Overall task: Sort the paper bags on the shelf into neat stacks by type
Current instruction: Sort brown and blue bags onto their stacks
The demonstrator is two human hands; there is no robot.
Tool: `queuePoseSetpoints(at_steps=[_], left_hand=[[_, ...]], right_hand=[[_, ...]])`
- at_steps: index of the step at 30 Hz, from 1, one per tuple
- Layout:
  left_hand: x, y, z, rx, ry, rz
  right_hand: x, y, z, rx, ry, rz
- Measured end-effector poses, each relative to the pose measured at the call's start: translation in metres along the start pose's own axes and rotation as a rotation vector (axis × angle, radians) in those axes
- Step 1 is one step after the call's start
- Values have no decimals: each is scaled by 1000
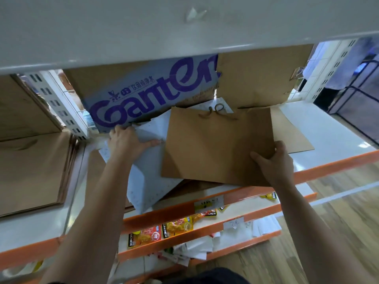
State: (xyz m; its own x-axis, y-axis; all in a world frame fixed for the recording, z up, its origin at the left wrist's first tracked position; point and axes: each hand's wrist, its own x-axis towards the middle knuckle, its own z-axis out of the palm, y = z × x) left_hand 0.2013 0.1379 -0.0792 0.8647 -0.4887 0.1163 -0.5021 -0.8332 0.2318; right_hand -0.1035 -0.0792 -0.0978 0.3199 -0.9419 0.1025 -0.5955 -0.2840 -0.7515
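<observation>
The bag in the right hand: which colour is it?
The bag is plain brown; head view.
</observation>
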Motion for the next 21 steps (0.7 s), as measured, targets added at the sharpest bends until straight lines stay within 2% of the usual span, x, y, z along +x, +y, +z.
queuePoseSetpoints(at_steps=[5, 7, 11, 15, 21], left_hand=[[-8, -12, -11, -56, -57, -45], [-19, -16, -16, -124, -33, -39], [-53, -35, -18, -387, 57, -42], [-80, -76, -21, -533, 189, -127], [-108, -157, -42, -536, 374, -306]], right_hand=[[-4, -3, 6, 31, -21, -25], [-6, -6, 9, 71, -11, -74], [-15, -23, 17, 181, -5, -183], [-25, -44, 34, 264, -83, -203], [-63, -91, 78, 361, -166, -225]])
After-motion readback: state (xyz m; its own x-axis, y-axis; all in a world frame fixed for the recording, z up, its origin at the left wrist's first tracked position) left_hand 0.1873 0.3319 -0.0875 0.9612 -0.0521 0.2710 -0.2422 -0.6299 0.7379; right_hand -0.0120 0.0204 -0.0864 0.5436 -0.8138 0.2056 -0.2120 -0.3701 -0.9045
